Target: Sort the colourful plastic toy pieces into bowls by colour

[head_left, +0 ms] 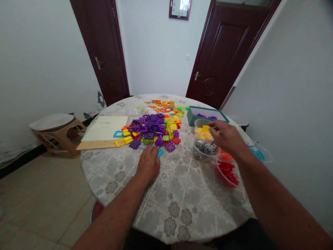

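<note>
My left hand [148, 160] rests at the near edge of a heap of plastic gear-shaped pieces, mostly purple [149, 126]. Between its thumb and forefinger is a light-blue gear-shaped piece [160, 152]. Over at the right, my right hand [229, 135] reaches across the rim of a clear tub of yellow pieces [199, 124]. Its bent fingers close at the edge of a yellow gear-shaped piece [206, 128]. Grey pieces [204, 147] fill a clear tub just in front. Nearer me, a tilted clear tub holds red pieces [227, 171].
A green box [191, 118] with purple pieces stands behind the tubs. Orange pieces [160, 106] lie at the far side. A cream board [105, 126] lies left on the round table [171, 194]. Blue pieces [257, 153] sit in a clear container beyond my right forearm. A stool [56, 133] stands left.
</note>
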Action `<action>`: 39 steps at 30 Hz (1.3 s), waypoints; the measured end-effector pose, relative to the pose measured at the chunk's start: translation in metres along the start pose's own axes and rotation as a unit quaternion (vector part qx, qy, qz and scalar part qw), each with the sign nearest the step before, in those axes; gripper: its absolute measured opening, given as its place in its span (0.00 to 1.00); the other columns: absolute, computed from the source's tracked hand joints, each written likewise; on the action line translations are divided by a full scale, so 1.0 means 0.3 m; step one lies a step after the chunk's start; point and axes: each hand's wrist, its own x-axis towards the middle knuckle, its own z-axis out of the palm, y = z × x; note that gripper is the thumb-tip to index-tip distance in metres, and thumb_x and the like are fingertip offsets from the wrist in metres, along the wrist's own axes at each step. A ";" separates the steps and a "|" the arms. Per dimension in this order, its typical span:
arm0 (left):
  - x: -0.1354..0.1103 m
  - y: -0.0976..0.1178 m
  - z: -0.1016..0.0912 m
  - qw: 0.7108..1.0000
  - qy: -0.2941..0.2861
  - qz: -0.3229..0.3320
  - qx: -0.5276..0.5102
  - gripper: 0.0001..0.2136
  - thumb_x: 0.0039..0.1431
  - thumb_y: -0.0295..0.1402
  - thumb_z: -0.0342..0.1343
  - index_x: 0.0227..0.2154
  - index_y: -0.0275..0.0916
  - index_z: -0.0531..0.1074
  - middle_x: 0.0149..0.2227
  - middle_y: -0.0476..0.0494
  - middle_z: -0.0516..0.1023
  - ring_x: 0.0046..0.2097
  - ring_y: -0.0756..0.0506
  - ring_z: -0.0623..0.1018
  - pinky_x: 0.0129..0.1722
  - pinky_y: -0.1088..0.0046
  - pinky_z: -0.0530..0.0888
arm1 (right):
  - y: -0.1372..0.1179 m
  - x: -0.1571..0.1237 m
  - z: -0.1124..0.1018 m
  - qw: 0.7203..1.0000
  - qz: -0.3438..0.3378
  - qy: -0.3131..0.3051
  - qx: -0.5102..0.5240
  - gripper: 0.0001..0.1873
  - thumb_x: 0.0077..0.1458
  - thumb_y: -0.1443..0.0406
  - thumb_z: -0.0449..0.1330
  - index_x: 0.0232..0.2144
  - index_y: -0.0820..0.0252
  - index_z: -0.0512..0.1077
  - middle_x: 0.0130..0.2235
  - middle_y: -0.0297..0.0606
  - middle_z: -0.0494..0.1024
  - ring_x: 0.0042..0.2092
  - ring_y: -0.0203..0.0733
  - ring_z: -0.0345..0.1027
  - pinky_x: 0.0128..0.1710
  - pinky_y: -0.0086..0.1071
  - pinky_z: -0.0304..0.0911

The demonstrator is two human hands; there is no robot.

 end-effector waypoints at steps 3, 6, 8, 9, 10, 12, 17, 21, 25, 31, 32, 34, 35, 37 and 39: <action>0.002 0.012 -0.005 1.000 -0.018 0.019 0.016 0.20 0.56 0.22 0.54 0.53 0.36 0.76 0.54 0.30 0.78 0.59 0.33 0.75 0.67 0.46 0.67 | -0.221 -0.057 0.133 0.988 -0.079 -0.100 0.087 0.16 0.67 0.64 0.58 0.54 0.57 0.76 0.51 0.46 0.81 0.46 0.46 0.77 0.51 0.39 0.69; 0.003 0.017 -0.012 0.999 -0.024 0.029 0.021 0.18 0.57 0.23 0.55 0.50 0.36 0.76 0.52 0.30 0.79 0.57 0.33 0.75 0.65 0.46 0.69 | -0.340 -0.088 0.310 0.982 -0.076 -0.150 0.082 0.21 0.66 0.64 0.60 0.60 0.59 0.72 0.58 0.51 0.75 0.52 0.49 0.75 0.54 0.40 0.67; 0.001 0.014 -0.011 0.999 -0.024 0.025 0.008 0.18 0.58 0.25 0.57 0.51 0.37 0.75 0.52 0.31 0.79 0.57 0.33 0.76 0.63 0.46 0.70 | -0.366 -0.094 0.420 0.983 -0.043 -0.168 0.063 0.24 0.63 0.63 0.63 0.60 0.60 0.70 0.60 0.54 0.72 0.55 0.52 0.73 0.55 0.42 0.66; -0.001 0.011 -0.008 1.000 -0.023 0.022 -0.002 0.19 0.58 0.25 0.57 0.53 0.37 0.75 0.53 0.31 0.79 0.57 0.33 0.76 0.63 0.46 0.70 | -0.367 -0.095 0.465 0.983 -0.027 -0.170 0.058 0.25 0.62 0.62 0.64 0.60 0.60 0.70 0.60 0.54 0.72 0.56 0.54 0.72 0.56 0.42 0.66; -0.003 0.009 -0.005 1.000 -0.020 0.019 -0.014 0.20 0.58 0.26 0.58 0.54 0.38 0.74 0.54 0.32 0.79 0.57 0.33 0.76 0.63 0.46 0.70 | -0.362 -0.095 0.501 0.985 -0.015 -0.164 0.059 0.25 0.61 0.62 0.64 0.60 0.60 0.70 0.60 0.55 0.72 0.58 0.54 0.71 0.57 0.43 0.65; -0.006 0.005 0.000 0.999 -0.016 0.012 -0.038 0.23 0.58 0.27 0.59 0.58 0.39 0.72 0.56 0.32 0.78 0.59 0.33 0.75 0.64 0.46 0.69 | -0.339 -0.098 0.549 0.988 -0.005 -0.130 0.086 0.24 0.61 0.63 0.62 0.59 0.60 0.70 0.60 0.53 0.72 0.60 0.53 0.69 0.59 0.42 0.64; 0.010 0.023 -0.018 0.994 0.005 -0.025 -0.110 0.25 0.58 0.29 0.60 0.60 0.40 0.71 0.59 0.33 0.77 0.62 0.34 0.74 0.66 0.48 0.68 | -0.260 -0.113 0.569 0.954 0.040 -0.056 0.293 0.18 0.62 0.59 0.56 0.51 0.57 0.74 0.49 0.42 0.80 0.50 0.47 0.73 0.53 0.39 0.69; 0.035 0.063 -0.065 0.974 -0.004 -0.103 -0.204 0.21 0.58 0.32 0.61 0.55 0.41 0.75 0.56 0.36 0.80 0.55 0.37 0.79 0.60 0.54 0.74 | -0.235 -0.115 0.586 0.828 0.195 -0.067 0.522 0.21 0.63 0.49 0.51 0.38 0.57 0.73 0.33 0.37 0.80 0.27 0.38 0.67 0.24 0.29 0.63; 0.053 0.084 -0.090 0.893 -0.046 -0.227 -0.385 0.17 0.65 0.42 0.54 0.50 0.39 0.75 0.44 0.36 0.83 0.41 0.40 0.84 0.35 0.65 0.80 | -0.257 -0.110 0.607 0.760 0.213 -0.104 0.605 0.19 0.58 0.48 0.58 0.38 0.58 0.71 0.33 0.38 0.81 0.23 0.35 0.67 0.19 0.27 0.61; 0.067 0.075 -0.076 0.833 -0.041 -0.298 -0.465 0.18 0.62 0.45 0.56 0.47 0.37 0.74 0.41 0.39 0.82 0.38 0.42 0.85 0.28 0.70 0.79 | -0.286 -0.111 0.594 0.759 0.201 -0.111 0.609 0.17 0.57 0.52 0.63 0.39 0.58 0.70 0.34 0.36 0.81 0.24 0.33 0.70 0.20 0.26 0.65; 0.069 0.073 -0.073 0.840 -0.043 -0.296 -0.453 0.18 0.62 0.44 0.57 0.49 0.37 0.74 0.40 0.39 0.82 0.37 0.42 0.85 0.29 0.70 0.79 | -0.289 -0.111 0.591 0.762 0.198 -0.113 0.606 0.16 0.57 0.52 0.62 0.39 0.58 0.70 0.34 0.35 0.80 0.24 0.33 0.70 0.20 0.26 0.65; 0.070 0.071 -0.069 0.851 -0.048 -0.290 -0.435 0.21 0.60 0.41 0.59 0.53 0.37 0.73 0.39 0.40 0.83 0.36 0.43 0.85 0.30 0.71 0.79 | -0.295 -0.110 0.579 0.768 0.194 -0.113 0.600 0.16 0.58 0.53 0.62 0.42 0.58 0.71 0.31 0.33 0.79 0.24 0.34 0.71 0.21 0.26 0.66; 0.070 0.070 -0.067 0.853 -0.050 -0.289 -0.431 0.22 0.60 0.41 0.60 0.55 0.37 0.73 0.39 0.40 0.83 0.36 0.43 0.85 0.30 0.71 0.79 | -0.300 -0.109 0.569 0.774 0.193 -0.112 0.592 0.17 0.58 0.54 0.62 0.44 0.57 0.71 0.29 0.32 0.78 0.25 0.35 0.71 0.22 0.27 0.67; 0.070 0.067 -0.065 0.854 -0.055 -0.286 -0.430 0.25 0.60 0.41 0.61 0.58 0.37 0.70 0.39 0.41 0.83 0.35 0.44 0.84 0.31 0.71 0.79 | -0.314 -0.106 0.537 0.799 0.185 -0.111 0.562 0.18 0.57 0.56 0.63 0.47 0.57 0.71 0.27 0.30 0.77 0.25 0.37 0.72 0.25 0.28 0.69; 0.071 0.063 -0.063 0.856 -0.061 -0.280 -0.430 0.28 0.60 0.42 0.61 0.61 0.36 0.68 0.37 0.42 0.83 0.33 0.45 0.84 0.31 0.70 0.79 | -0.333 -0.106 0.490 0.824 0.164 -0.120 0.528 0.19 0.58 0.59 0.63 0.51 0.57 0.70 0.26 0.29 0.76 0.27 0.38 0.73 0.27 0.29 0.70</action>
